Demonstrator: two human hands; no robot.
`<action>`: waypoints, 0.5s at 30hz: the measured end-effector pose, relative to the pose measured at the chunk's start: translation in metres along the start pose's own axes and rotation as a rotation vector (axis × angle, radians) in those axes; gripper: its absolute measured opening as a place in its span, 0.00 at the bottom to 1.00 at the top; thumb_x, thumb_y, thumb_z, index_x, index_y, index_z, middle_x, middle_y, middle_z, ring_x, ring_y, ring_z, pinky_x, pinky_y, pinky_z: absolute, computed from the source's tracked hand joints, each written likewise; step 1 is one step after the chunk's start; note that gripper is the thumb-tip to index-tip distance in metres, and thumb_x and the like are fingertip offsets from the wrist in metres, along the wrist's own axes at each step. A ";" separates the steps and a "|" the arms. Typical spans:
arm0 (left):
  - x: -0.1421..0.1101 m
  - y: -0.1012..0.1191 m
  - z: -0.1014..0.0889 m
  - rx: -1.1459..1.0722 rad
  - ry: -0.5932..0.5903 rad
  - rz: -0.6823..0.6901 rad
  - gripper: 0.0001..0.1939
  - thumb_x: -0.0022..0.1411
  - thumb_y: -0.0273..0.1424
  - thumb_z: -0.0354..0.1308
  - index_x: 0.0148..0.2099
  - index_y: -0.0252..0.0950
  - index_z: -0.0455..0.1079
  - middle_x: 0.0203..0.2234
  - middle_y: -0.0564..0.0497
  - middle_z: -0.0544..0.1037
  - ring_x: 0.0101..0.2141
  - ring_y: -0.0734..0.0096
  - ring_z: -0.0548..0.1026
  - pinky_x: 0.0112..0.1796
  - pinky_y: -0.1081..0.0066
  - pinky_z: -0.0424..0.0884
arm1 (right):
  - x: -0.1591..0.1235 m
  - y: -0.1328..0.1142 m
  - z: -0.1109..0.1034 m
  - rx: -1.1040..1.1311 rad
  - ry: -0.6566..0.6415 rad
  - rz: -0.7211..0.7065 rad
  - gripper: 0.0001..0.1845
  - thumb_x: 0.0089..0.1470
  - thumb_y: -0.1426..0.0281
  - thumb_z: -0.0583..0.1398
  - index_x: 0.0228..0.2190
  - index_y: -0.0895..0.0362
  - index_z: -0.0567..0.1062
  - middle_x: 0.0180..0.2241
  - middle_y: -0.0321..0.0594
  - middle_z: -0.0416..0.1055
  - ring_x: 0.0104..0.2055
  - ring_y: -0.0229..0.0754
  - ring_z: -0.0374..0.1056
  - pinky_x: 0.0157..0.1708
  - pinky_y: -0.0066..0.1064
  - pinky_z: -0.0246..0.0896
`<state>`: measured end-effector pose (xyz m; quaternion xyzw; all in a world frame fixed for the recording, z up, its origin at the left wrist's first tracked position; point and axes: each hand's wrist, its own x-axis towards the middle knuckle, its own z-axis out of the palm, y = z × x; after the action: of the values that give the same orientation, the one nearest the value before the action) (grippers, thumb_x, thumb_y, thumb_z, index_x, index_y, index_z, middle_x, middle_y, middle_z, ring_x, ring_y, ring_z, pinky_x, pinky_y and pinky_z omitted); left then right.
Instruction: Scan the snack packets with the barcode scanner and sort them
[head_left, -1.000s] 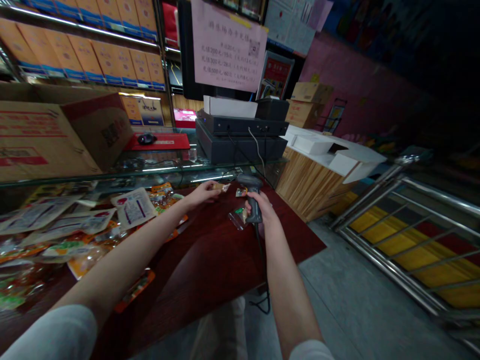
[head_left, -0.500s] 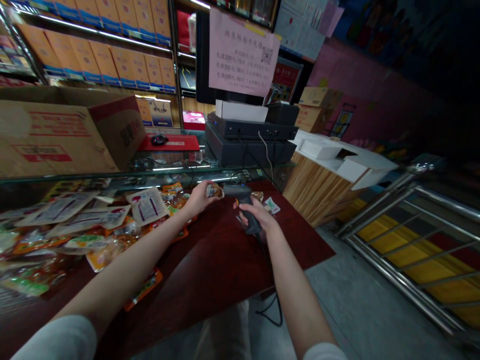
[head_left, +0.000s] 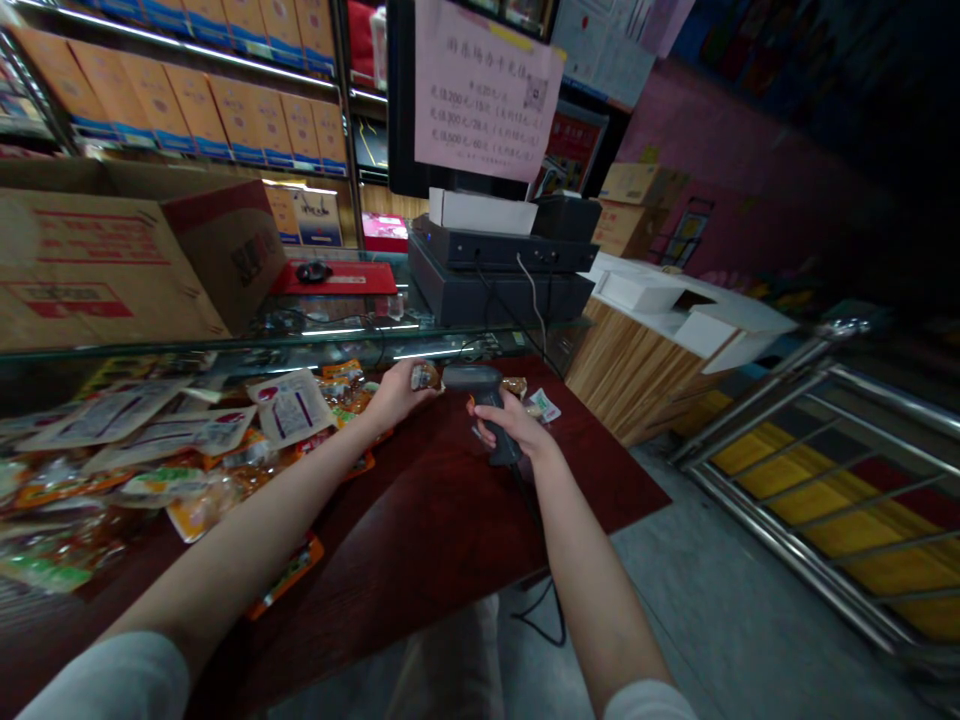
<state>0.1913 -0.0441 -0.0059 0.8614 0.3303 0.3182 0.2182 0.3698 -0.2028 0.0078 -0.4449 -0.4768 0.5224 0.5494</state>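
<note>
Snack packets (head_left: 291, 405) cover the worktop's (head_left: 450, 510) left side; behind its far edge, a glass counter (head_left: 330, 335) carries a cardboard carton (head_left: 97, 260).

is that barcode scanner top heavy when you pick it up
The barcode scanner probably feels rigid and head-heavy, its wide head sitting above a slim grip. Its black cord likely tugs at it. Set down, it would likely tip.

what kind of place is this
Probably a small snack shop's checkout: a barcode scanner, snack packets spread on the counter, and shelves of stocked cartons.
</note>
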 end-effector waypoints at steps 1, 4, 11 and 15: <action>-0.001 0.003 -0.004 0.067 -0.010 -0.018 0.27 0.52 0.36 0.64 0.53 0.33 0.67 0.49 0.40 0.77 0.49 0.55 0.75 0.51 0.61 0.69 | 0.000 0.000 -0.001 0.001 0.000 0.000 0.17 0.48 0.64 0.66 0.35 0.56 0.66 0.17 0.25 0.63 0.13 0.30 0.56 0.14 0.24 0.53; -0.006 0.012 -0.020 0.350 -0.068 -0.062 0.26 0.56 0.42 0.61 0.52 0.31 0.67 0.47 0.36 0.77 0.48 0.51 0.75 0.49 0.60 0.69 | -0.001 -0.001 -0.006 0.011 0.018 -0.007 0.15 0.49 0.63 0.65 0.35 0.56 0.68 0.17 0.26 0.64 0.13 0.31 0.56 0.14 0.24 0.53; -0.030 0.005 -0.064 0.818 -0.146 -0.192 0.27 0.61 0.44 0.52 0.54 0.28 0.69 0.46 0.30 0.77 0.52 0.36 0.71 0.51 0.47 0.63 | -0.002 -0.003 -0.012 0.021 0.146 -0.035 0.15 0.46 0.64 0.64 0.34 0.55 0.67 0.25 0.30 0.70 0.14 0.30 0.57 0.13 0.25 0.53; -0.038 -0.007 -0.070 0.861 -0.164 -0.134 0.24 0.64 0.38 0.47 0.58 0.35 0.70 0.59 0.32 0.69 0.63 0.34 0.58 0.58 0.33 0.45 | -0.002 -0.004 -0.010 0.000 0.155 0.021 0.16 0.47 0.63 0.64 0.35 0.54 0.65 0.21 0.27 0.67 0.14 0.31 0.58 0.14 0.25 0.53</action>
<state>0.1178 -0.0544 0.0234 0.8729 0.4694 0.0676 -0.1148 0.3802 -0.2050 0.0097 -0.4891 -0.4282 0.4922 0.5790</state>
